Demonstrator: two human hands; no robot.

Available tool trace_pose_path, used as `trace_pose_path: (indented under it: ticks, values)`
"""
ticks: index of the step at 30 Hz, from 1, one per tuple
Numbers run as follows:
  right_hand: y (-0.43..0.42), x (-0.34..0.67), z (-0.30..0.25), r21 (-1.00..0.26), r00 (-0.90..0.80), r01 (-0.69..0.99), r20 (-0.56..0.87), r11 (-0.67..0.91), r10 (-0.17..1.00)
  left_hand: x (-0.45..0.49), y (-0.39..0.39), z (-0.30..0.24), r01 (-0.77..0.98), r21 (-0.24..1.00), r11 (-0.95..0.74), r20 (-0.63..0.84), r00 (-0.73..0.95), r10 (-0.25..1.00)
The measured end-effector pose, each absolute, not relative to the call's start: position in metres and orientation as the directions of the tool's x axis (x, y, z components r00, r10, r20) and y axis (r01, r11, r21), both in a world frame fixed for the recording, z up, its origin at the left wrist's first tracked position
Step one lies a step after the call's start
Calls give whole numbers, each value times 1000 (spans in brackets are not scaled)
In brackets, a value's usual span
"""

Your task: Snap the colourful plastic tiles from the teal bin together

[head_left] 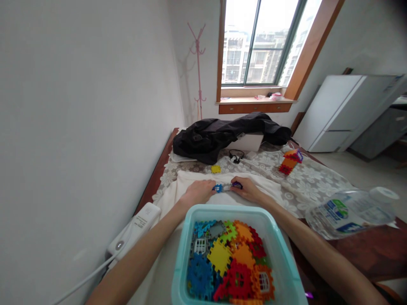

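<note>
L hand [199, 191] grips 1 blue block [217, 187]; R hand [247, 189] 1 purple block [237, 184].

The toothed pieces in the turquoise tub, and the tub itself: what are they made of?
The toothed pieces look like moulded plastic: bright solid colours, slightly glossy, crisp notched edges. The tub seems plastic too, with a smooth, faintly translucent turquoise wall and rounded rim.
</note>
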State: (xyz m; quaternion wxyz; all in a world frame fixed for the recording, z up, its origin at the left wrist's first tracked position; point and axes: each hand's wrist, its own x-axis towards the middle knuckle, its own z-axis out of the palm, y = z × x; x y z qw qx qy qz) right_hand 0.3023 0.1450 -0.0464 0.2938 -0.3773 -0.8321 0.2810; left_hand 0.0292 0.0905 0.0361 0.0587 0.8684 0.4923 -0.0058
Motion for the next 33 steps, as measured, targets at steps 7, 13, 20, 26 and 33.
trace_pose_path:
  ticks: [7,13,20,26,33]
  values:
    - [144,306,-41,-751,-489,382,330,538,808,24,93,35,856,119,-503,-55,511,858]
    - [144,304,-43,-696,-502,441,332,566,799,-4,96,57,890,140,-433,-155,452,878]
    - [150,307,-44,-800,-289,394,360,453,887,-27,111,67,917,179,-357,-81,375,924]
    - [158,305,-48,-845,-215,329,368,422,905,-30,125,46,886,319,-336,54,337,940]
    - [166,309,-57,-806,-225,358,416,472,881,-33,130,25,821,434,-370,122,354,927]
